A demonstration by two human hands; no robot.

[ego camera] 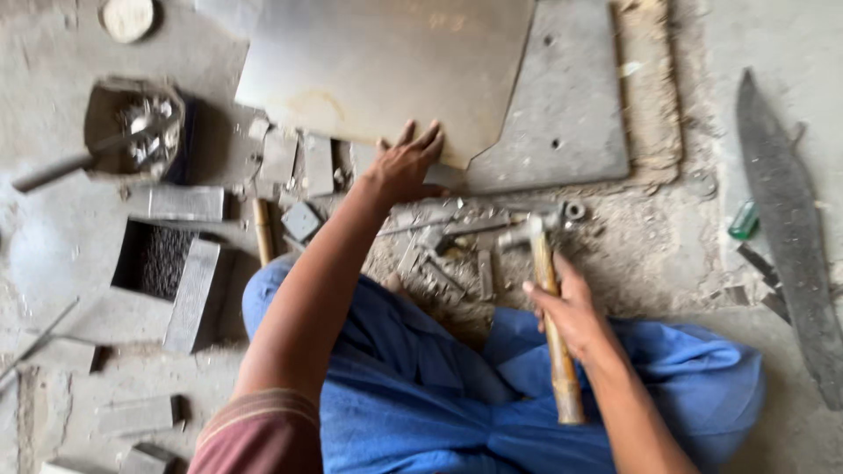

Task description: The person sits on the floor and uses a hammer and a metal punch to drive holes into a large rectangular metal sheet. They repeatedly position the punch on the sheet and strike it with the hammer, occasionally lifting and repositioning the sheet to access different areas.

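- Well to the left of the left hand stood a round bowl (132, 127) of bright metal bits, with a long tool handle jutting from it. Nearer, grey metal blocks (189, 290) lay on the dusty floor.
- The left hand (406, 162) was reached forward with its fingers spread flat. It pressed on the near edge of a pale metal sheet (378, 61) and gripped nothing.
- The sheet extended up and away from that hand. It overlapped a darker grey plate (562, 105), which lay beyond and to the right of the left hand.
- Between the two hands lay a heap of small scrap pieces (448, 250). Individual pieces were too blurred to identify.
- The right hand (566, 307) was closed around the wooden shaft of a hammer (549, 333), near its upper part. The metal head sat just beyond the hand, above the scrap and apart from the sheet.
- Below both hands were the person's crossed legs in blue trousers (421, 395).
- Well to the right of the right hand lay a long dark blade (786, 228), with a small green object (744, 219) beside it.
- Judgement: the step in hand appeared to be steadying the sheet, with the hammer held ready and not striking.
- Judgement: any blow near the sheet's edge would call for the spread fingers to be kept out of the hammer's path and for the sheet to be held firmly down.
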